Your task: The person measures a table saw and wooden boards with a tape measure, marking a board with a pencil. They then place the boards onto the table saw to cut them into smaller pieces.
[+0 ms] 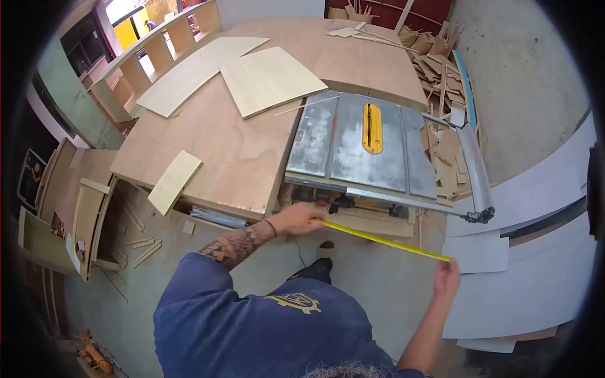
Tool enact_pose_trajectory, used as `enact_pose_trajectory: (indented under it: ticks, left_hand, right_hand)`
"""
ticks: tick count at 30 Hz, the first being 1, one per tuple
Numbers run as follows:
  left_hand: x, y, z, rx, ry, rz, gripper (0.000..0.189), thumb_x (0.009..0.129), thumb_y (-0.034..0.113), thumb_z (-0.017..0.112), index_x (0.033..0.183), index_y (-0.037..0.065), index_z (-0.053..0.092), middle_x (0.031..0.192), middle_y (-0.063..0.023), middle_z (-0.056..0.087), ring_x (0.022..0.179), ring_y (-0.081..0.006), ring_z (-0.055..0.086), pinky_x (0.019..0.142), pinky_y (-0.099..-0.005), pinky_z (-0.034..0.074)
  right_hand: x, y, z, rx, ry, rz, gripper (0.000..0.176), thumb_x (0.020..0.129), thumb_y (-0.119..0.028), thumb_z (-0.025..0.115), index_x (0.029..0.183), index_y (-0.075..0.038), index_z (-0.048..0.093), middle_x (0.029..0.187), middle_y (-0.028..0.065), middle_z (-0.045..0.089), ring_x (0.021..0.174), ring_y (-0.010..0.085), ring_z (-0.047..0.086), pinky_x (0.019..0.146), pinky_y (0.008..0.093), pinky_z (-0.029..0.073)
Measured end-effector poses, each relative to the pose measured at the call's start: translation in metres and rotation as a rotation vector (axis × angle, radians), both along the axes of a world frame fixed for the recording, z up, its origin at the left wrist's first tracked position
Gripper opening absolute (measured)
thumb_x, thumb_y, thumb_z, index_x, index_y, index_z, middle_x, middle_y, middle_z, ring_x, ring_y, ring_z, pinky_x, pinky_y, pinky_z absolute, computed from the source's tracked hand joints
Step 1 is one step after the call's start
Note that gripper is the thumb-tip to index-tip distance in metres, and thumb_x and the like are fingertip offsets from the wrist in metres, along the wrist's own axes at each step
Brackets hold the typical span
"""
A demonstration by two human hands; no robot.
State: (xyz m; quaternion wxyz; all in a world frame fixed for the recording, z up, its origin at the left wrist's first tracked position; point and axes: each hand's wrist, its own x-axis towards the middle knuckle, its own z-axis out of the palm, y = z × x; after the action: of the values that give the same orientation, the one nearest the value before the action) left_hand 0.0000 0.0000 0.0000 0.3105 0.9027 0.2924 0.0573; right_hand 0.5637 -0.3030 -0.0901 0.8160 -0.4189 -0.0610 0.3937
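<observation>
from where i stand, the big plywood bench [246, 148] fills most of the room, with the table saw [350, 160] set in at its near corner and two large pale boards [271, 80] lying loose on top. just in front of the saw, over the floor [384, 293], a yellow tape measure [386, 240] is stretched between two hands. the left hand [299, 219] is curled around one end, near the saw's front edge; the right hand [447, 277] grips the other end, fingertips closed on it. which one has the case, i cannot tell.

i'd say a good reading wants the blade taut and flat, no twist or sag, with both ends pinched firmly and the eye square over the mark.

its long axis runs left to right across the body, slanting a bit nearer the person at the right end, roughly along the saw's front edge.
</observation>
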Motion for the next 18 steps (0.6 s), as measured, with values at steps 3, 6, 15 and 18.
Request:
enact_pose_trajectory:
  ticks: [3,6,15,18]
  left_hand:
    - [-0.002,0.056,-0.015,-0.065,-0.028,-0.014,0.038,0.101,0.043,0.066,0.117,0.009,0.075,0.106,-0.0176,0.073,0.103,-0.0381,0.069,0.092,-0.0463,0.055]
    - [-0.042,0.16,-0.013,0.03,0.025,0.131,0.029,0.098,0.031,0.067,0.113,0.008,0.077,0.106,-0.0191,0.072,0.105,-0.0376,0.067,0.092,-0.0453,0.055]
    - [-0.052,0.252,-0.034,-0.006,0.061,0.358,0.016,0.095,0.015,0.068,0.1,0.003,0.076,0.092,-0.0152,0.068,0.088,-0.0296,0.067,0.082,-0.0389,0.055]
    - [-0.014,0.265,-0.056,-0.05,0.046,0.393,0.017,0.096,0.015,0.068,0.1,0.0,0.076,0.092,-0.0161,0.068,0.088,-0.0285,0.067,0.082,-0.0379,0.054]
  right_hand:
    - [0.103,-0.015,0.036,-0.119,0.0,-0.138,0.023,0.108,-0.015,0.062,0.12,0.004,0.063,0.114,0.0145,0.072,0.106,0.0257,0.071,0.097,0.0365,0.059]
    - [0.188,0.066,0.045,-0.104,0.0,-0.245,0.023,0.11,-0.016,0.059,0.121,0.004,0.062,0.113,0.0139,0.072,0.105,0.0245,0.071,0.094,0.0344,0.061]
    - [0.211,0.268,0.024,-0.289,0.053,-0.215,0.035,0.106,-0.035,0.067,0.124,-0.005,0.059,0.113,0.015,0.063,0.108,0.0309,0.063,0.098,0.0482,0.054]
    - [0.159,0.314,0.019,-0.362,0.039,-0.025,0.037,0.106,-0.038,0.066,0.129,-0.009,0.06,0.108,0.0138,0.064,0.097,0.0263,0.065,0.086,0.0445,0.06]
